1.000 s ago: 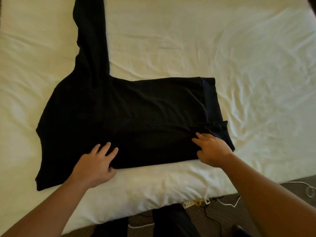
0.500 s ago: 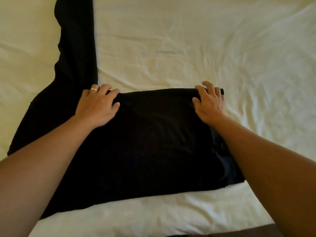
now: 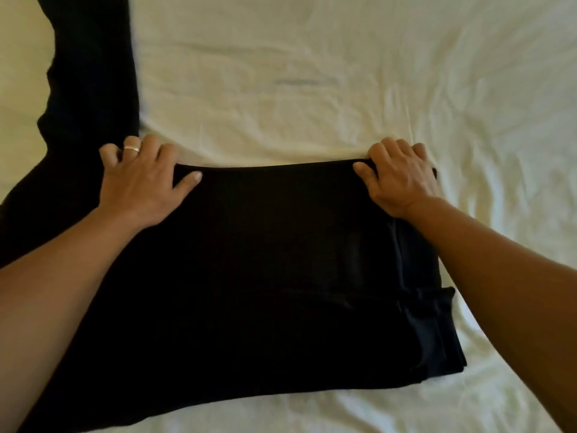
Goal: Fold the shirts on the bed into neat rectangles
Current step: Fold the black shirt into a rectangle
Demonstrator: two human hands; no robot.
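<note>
Forearms reached out from the near edge over the black shirt (image 3: 265,260), which lay flat on the bed (image 3: 343,89), its body already doubled over into a broad panel with layered edges stacked at the near right corner. We judged the fold to be midway: one long sleeve (image 3: 90,73) ran untucked away up the left side towards the far edge of the view.

Further out, our left hand (image 3: 140,185) sat at the far left corner of the panel, beside the root of that sleeve, its fingers (image 3: 150,148) curled down over the far edge and the thumb lying on top of the cloth; a ring (image 3: 131,148) showed on one finger. Our right hand (image 3: 399,179) did the same at the far right corner, fingers hooked over the edge and thumb on the fabric, so both appeared to be gripping the far hem.

The next move, we thought, called for keeping that edge taut and straight, then bringing the sleeve in across the panel without dragging the layers askew.

Beyond the hands lay only the rumpled cream sheet. We could read no brand, label or writing anywhere.
</note>
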